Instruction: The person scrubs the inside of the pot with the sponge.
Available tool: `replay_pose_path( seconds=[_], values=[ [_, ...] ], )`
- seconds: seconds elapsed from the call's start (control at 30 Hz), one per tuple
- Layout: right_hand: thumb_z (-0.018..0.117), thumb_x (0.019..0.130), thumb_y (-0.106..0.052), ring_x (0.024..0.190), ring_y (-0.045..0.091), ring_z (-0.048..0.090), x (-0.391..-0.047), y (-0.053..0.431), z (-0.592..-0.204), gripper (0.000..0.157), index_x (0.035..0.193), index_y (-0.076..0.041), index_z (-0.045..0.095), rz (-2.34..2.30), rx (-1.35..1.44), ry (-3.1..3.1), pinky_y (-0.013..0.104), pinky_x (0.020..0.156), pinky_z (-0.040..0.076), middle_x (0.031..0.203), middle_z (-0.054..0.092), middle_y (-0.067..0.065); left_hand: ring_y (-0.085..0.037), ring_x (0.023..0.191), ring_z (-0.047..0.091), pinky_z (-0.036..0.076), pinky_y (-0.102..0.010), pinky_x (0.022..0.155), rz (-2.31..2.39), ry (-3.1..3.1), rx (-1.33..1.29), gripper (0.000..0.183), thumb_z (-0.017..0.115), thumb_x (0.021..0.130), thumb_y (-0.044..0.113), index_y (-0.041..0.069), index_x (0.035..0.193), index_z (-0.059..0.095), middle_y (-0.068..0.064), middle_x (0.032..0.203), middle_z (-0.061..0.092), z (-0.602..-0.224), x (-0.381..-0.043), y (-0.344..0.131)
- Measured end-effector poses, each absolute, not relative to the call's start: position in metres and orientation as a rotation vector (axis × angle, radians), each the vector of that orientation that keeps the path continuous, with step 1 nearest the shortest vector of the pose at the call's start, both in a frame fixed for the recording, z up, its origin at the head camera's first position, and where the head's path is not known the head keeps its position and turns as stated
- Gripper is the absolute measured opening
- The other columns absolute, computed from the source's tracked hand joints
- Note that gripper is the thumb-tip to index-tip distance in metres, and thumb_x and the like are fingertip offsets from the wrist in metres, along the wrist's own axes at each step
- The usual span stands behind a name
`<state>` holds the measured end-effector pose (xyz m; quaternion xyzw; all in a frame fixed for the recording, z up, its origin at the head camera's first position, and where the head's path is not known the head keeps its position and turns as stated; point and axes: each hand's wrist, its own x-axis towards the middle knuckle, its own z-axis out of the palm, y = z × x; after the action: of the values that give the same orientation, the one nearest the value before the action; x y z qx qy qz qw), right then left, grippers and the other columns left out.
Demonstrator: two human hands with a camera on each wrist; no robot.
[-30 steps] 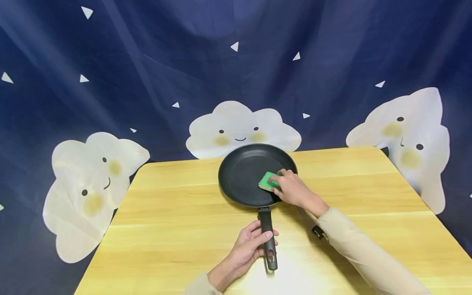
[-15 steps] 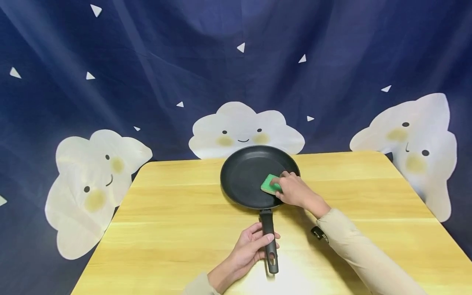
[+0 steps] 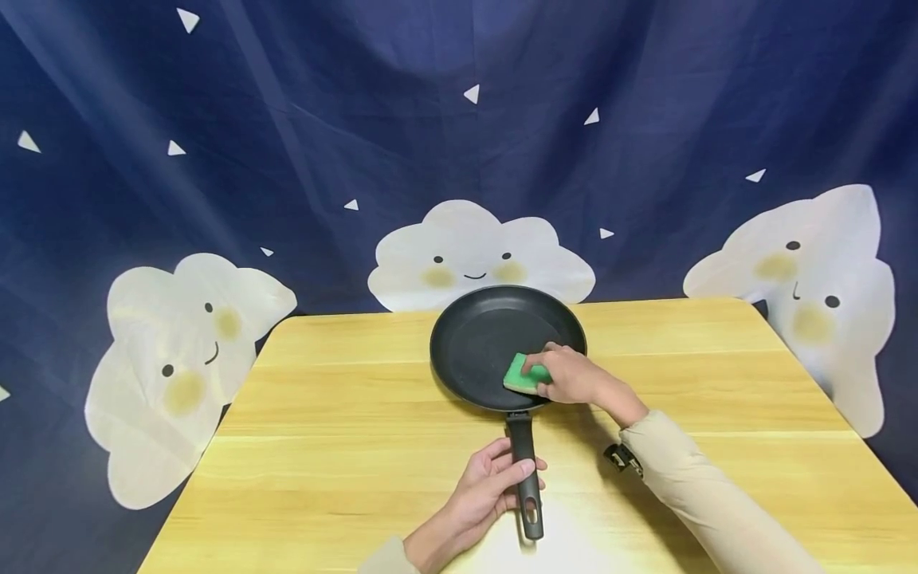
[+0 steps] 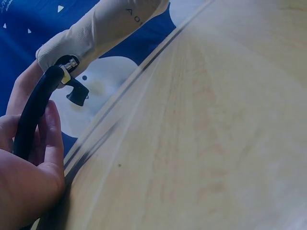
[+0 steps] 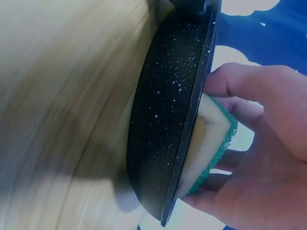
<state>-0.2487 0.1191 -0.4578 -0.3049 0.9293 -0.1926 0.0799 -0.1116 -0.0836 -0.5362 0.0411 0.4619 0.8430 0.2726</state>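
Observation:
A black frying pan [image 3: 473,343] is in the middle of the head view, its handle pointing toward me. My left hand [image 3: 484,490] grips the handle [image 3: 523,446], thumb on top and fingers underneath. In the left wrist view the dark handle [image 4: 36,110] passes between thumb and fingers. My right hand [image 3: 577,376] pinches a green-topped sponge [image 3: 522,373] inside the pan, at its near right part. The right wrist view shows the sponge's pale side [image 5: 213,122] behind the rim, and the pan's white-speckled outer wall [image 5: 165,96].
A light wooden table [image 3: 323,446] spreads under the pan and both arms. Behind it hangs a dark blue curtain [image 3: 402,119] with white clouds and triangles. A black wrist device [image 3: 622,458] sits below the right cuff.
My right hand has shifted the sponge slightly toward the pan's near edge. The left hand keeps its hold on the handle. The whole head view has shifted a little.

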Motion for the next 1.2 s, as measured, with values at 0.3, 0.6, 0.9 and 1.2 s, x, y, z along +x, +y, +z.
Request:
replay_pose_path(
  seconds=[0.3,0.6,0.9,1.2],
  values=[
    [0.072,0.086,-0.005,0.096,0.024,0.053,-0.248,0.115,-0.458,0.029,0.114,-0.013,0.075,-0.687,-1.012,2.664,0.036,0.077,0.045,0.1,0.066,0.005,-0.019,0.092,0.071,0.061,-0.025,0.065,2.274,1.257,0.115,0.053,0.067,0.099,0.01,-0.007,0.142,0.041,-0.016,0.118,0.07,-0.537,-0.111,-0.083],
    [0.072,0.088,-0.011,0.097,0.025,0.052,-0.248,0.105,-0.459,0.028,0.115,-0.016,0.074,-0.781,-1.088,2.529,0.037,0.078,0.042,0.101,0.068,0.002,-0.018,0.091,0.07,0.061,-0.025,0.065,2.27,1.25,0.137,0.056,0.066,0.099,0.01,-0.009,0.145,0.038,-0.017,0.119,0.069,-0.537,-0.111,-0.084],
    [0.067,0.092,-0.013,0.096,0.028,0.05,-0.25,0.084,-0.46,0.029,0.121,-0.018,0.068,-0.831,-1.041,2.427,0.038,0.076,0.041,0.097,0.057,0.009,-0.018,0.089,0.071,0.061,-0.025,0.065,2.28,1.237,0.138,0.056,0.066,0.1,0.008,-0.009,0.145,0.037,-0.013,0.114,0.07,-0.535,-0.11,-0.086],
    [0.065,0.096,-0.018,0.103,0.029,0.054,-0.253,0.06,-0.46,0.032,0.128,-0.016,0.061,-0.797,-0.99,2.435,0.042,0.081,0.046,0.104,0.061,0.011,-0.016,0.084,0.07,0.06,-0.026,0.062,2.28,1.243,0.133,0.053,0.067,0.098,0.007,-0.009,0.141,0.04,-0.011,0.111,0.071,-0.534,-0.109,-0.085]
  ],
)
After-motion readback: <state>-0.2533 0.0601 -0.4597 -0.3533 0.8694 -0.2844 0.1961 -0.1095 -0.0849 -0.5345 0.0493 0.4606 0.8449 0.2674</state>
